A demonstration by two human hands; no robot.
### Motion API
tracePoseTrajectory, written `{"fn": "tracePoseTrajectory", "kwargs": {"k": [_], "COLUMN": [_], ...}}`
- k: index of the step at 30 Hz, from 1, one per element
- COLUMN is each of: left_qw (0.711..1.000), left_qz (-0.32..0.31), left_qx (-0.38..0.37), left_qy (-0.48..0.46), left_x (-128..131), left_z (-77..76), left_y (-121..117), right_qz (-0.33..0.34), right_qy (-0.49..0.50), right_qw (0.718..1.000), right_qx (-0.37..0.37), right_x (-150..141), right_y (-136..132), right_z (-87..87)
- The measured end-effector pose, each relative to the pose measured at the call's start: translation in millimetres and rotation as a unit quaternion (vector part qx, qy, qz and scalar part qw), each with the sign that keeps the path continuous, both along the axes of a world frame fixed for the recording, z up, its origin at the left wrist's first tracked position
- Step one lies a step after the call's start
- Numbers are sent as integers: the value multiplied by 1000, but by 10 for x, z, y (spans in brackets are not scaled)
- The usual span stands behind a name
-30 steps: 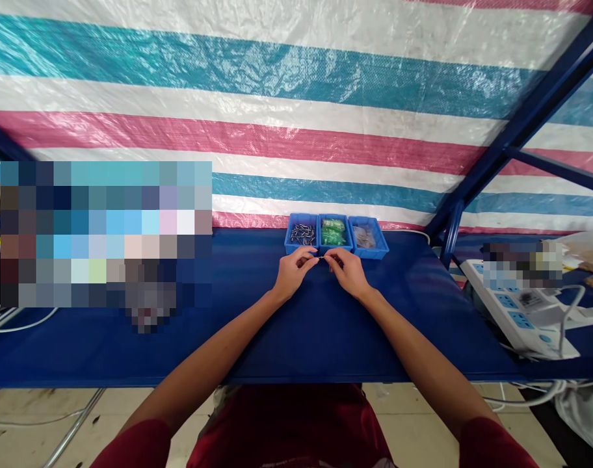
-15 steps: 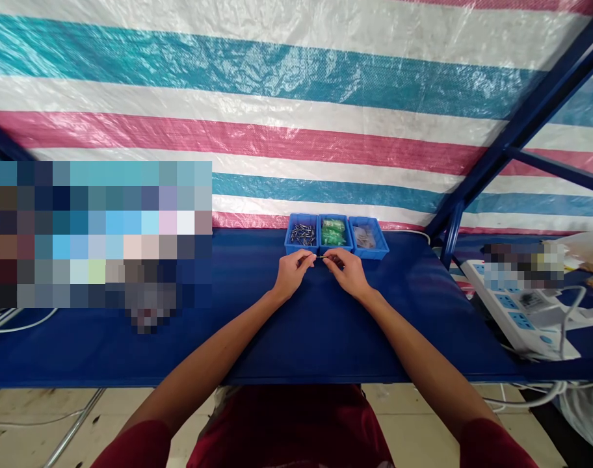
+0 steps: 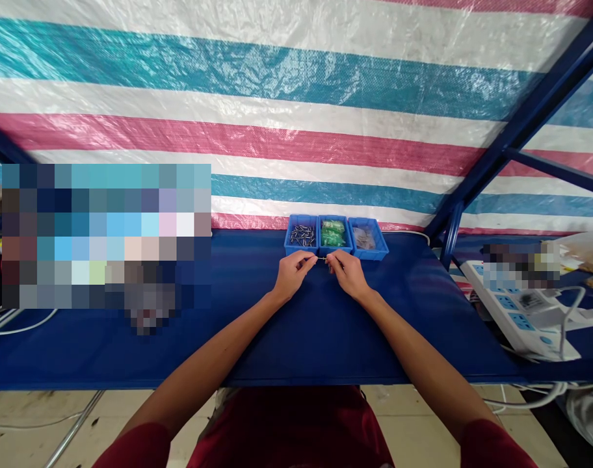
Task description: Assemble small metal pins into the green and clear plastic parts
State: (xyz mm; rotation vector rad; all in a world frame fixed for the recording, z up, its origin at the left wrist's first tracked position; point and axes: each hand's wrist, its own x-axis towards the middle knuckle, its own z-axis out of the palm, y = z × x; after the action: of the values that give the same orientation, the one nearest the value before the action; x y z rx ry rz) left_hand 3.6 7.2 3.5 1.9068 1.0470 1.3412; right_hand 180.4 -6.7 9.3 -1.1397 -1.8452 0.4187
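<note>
Both hands meet just in front of the small blue bins, over the table. My left hand (image 3: 293,272) pinches one end of a thin, light-coloured metal pin (image 3: 321,259) between thumb and fingertips. At its other end, my right hand (image 3: 346,270) closes thumb and fingers around it. The pin lies roughly level between the fingertips; its ends are hidden and its exact kind is too small to make out. Right behind my left hand stands a blue bin of small metal pieces (image 3: 302,235). Behind my right hand is a bin with green plastic packets (image 3: 333,234).
A third blue bin (image 3: 369,250) holds clear plastic bags. The blue table (image 3: 296,344) backs onto a striped tarp (image 3: 326,143). To the right are a white power strip (image 3: 513,305) with cables and a blue metal frame (image 3: 491,156). The left side is blurred out.
My right hand has shifted slightly, and a little more of the pin shows between the fingertips. Otherwise both hands keep nearly the same place.
</note>
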Motion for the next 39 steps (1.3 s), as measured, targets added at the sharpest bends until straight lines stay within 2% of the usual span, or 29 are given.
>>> {"fn": "tracePoseTrajectory", "kwargs": {"k": [9, 20, 29, 39], "left_qw": [998, 998, 998, 997], "left_qz": [-28, -22, -17, -33], "left_qx": [-46, -41, -57, -57], "left_qy": [-12, -33, -22, -46], "left_x": [8, 2, 6, 14], "left_z": [44, -18, -6, -22], "left_y": [-49, 2, -9, 0], "right_qz": [22, 14, 23, 14], "right_qy": [32, -10, 25, 4], "right_qw": [999, 1000, 999, 1000], "right_qx": [8, 20, -1, 15], "right_x": [-18, -17, -17, -11], "right_y": [2, -30, 1, -20], "right_z": [-28, 40, -31, 37]}}
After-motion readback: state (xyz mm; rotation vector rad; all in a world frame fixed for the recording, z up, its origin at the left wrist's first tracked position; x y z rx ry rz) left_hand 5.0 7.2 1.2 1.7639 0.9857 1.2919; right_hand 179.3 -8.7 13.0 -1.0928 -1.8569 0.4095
